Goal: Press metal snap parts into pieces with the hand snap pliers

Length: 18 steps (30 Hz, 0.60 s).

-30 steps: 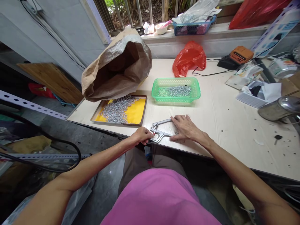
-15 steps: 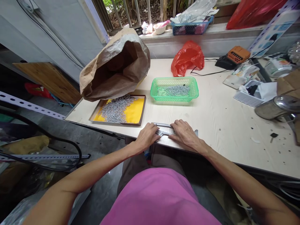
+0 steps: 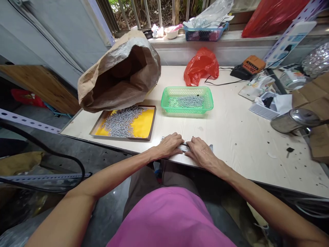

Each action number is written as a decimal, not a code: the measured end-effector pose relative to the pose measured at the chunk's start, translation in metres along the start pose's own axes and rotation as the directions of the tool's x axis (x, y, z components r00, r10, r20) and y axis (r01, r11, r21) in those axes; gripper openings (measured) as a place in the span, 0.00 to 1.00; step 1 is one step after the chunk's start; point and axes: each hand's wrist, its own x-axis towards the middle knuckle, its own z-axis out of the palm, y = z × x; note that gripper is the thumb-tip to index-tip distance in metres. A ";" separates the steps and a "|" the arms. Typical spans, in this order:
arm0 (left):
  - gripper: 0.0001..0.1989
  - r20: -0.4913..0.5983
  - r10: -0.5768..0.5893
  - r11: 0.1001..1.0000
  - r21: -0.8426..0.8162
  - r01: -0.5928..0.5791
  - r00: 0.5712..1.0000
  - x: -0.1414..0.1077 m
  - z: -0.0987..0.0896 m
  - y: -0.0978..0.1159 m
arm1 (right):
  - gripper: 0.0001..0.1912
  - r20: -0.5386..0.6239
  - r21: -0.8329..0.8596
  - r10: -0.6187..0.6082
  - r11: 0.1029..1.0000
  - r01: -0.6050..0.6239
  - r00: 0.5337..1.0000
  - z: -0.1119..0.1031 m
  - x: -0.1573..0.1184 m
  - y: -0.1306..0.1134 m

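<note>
A flat silver metal bar fitting with jointed arms, like a window stay hinge (image 3: 184, 148), lies at the table's front edge. Much of it is hidden beneath both hands. My left hand (image 3: 170, 145) is closed over its left part, fingers bent and pointing right. From the other side my right hand (image 3: 201, 151) grips it, thumb nearest me, and the bar's end sticks out past the wrist. Only a small gap separates the two hands. Beyond them stands a green plastic basket (image 3: 187, 110) with small metal pins (image 3: 190, 101) in it.
To the left, a shallow tray (image 3: 152, 124) with a yellow bottom holds a heap of metal pins (image 3: 120, 121). A large open paper sack (image 3: 120, 73) overhangs it. Farther back are a red plastic bag (image 3: 202, 67) and a battery charger (image 3: 248, 67). A metal pot (image 3: 295, 120) stands right.
My left hand has slid right along the metal fitting, closer to my right hand, and covers more of its jointed middle. My right hand stays on the fitting. The view has shifted slightly.
</note>
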 end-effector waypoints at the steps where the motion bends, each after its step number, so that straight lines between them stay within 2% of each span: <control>1: 0.15 -0.011 -0.022 1.000 -0.006 0.021 1.000 0.001 0.002 0.000 | 0.10 -0.004 -0.010 -0.014 1.000 0.013 1.000 0.002 0.002 0.000; 3: 0.13 -0.036 -0.076 0.997 -0.015 0.076 0.996 0.005 0.004 -0.001 | 0.07 -0.005 -0.018 -0.030 0.999 0.029 1.000 0.005 0.007 0.001; 8: 0.12 -0.087 -0.146 0.989 -0.036 0.143 0.985 0.009 0.009 -0.002 | 0.08 -0.018 -0.008 -0.037 0.999 0.037 0.999 0.001 0.015 0.013; 10: 0.13 -0.151 -0.161 0.987 -0.038 0.157 0.975 0.005 0.013 0.003 | 0.12 -0.022 -0.003 -0.072 0.997 0.072 0.997 -0.003 0.016 0.022; 13: 0.13 -0.300 -0.139 0.990 -0.028 0.136 0.944 -0.007 0.027 0.021 | 0.24 0.001 0.013 -0.148 0.989 0.148 0.989 -0.007 0.019 0.037; 15: 0.12 -0.370 -0.090 0.996 -0.010 0.093 0.925 -0.016 0.039 0.038 | 0.21 0.009 0.036 -0.159 0.987 0.159 0.987 -0.006 0.023 0.045; 18: 0.14 -0.392 -0.059 0.998 -0.010 0.060 0.918 -0.024 0.055 0.059 | 0.13 -0.050 0.048 -0.109 0.993 0.111 0.993 -0.002 0.034 0.053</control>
